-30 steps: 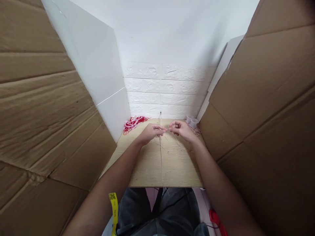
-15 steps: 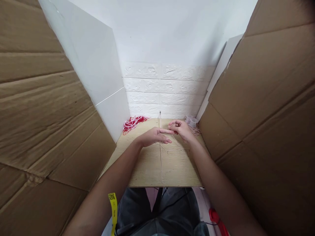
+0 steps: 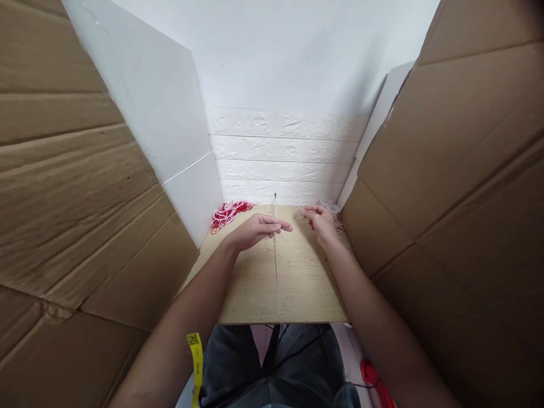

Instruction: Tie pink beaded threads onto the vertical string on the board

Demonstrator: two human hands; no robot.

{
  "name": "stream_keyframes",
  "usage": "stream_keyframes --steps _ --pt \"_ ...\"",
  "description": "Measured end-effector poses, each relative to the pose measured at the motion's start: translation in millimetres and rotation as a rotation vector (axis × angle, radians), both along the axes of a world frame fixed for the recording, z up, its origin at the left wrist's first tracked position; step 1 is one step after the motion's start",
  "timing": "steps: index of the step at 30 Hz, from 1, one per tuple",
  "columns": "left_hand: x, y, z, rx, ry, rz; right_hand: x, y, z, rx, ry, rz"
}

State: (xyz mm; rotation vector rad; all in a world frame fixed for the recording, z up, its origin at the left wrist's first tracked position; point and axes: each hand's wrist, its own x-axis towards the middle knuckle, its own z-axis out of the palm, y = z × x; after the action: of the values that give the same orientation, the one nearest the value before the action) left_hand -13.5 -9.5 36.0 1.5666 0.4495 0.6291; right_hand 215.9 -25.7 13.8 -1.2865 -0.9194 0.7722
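Observation:
Thin pale cord (image 3: 277, 283) runs down the middle of the wooden board (image 3: 250, 294) from a small hook (image 3: 275, 195) at its back edge. My left hand (image 3: 257, 231) is over this cord, thumb and fingers pressed together; any thread between them is too small to make out. To the right, my right hand (image 3: 321, 221) pinches a fine pale thread, with a bit of it showing at the fingertips. Loose loops of thread (image 3: 297, 260) lie on the board below the hands.
Red and white cord (image 3: 229, 215) is bundled at the back left. Clear plastic cups (image 3: 334, 208) stand at the back right, partly behind my right hand. Cardboard walls (image 3: 127, 249) flank both sides, and a white brick-patterned wall (image 3: 289, 150) closes the back.
My right hand has moved right, away from my left hand, with thread in its fingers. The thumb of my left hand has closed toward its fingers.

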Motion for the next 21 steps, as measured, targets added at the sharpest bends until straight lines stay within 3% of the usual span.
stream_keyframes --steps 6,10,12,15,19,21 --pt "0 5 -5.8 -0.091 -0.028 0.035 2 2 -3.5 -0.077 -0.029 -0.05" --pt "1 6 -6.7 -0.138 -0.026 0.132 1 4 -5.0 -0.094 -0.116 -0.099" --pt "2 6 -6.9 -0.15 -0.039 0.185 1 3 -2.1 -0.068 -0.114 -0.039" --pt "2 8 -8.1 -0.16 -0.054 0.224 1 -6 6.8 -0.093 -0.027 0.374" --pt "2 10 -9.9 -0.171 -0.095 0.268 -4 -26 18.6 -0.383 -0.151 1.048" --pt "1 11 -10.1 -0.179 -0.112 0.286 -8 -33 21.5 -0.497 -0.236 1.218"
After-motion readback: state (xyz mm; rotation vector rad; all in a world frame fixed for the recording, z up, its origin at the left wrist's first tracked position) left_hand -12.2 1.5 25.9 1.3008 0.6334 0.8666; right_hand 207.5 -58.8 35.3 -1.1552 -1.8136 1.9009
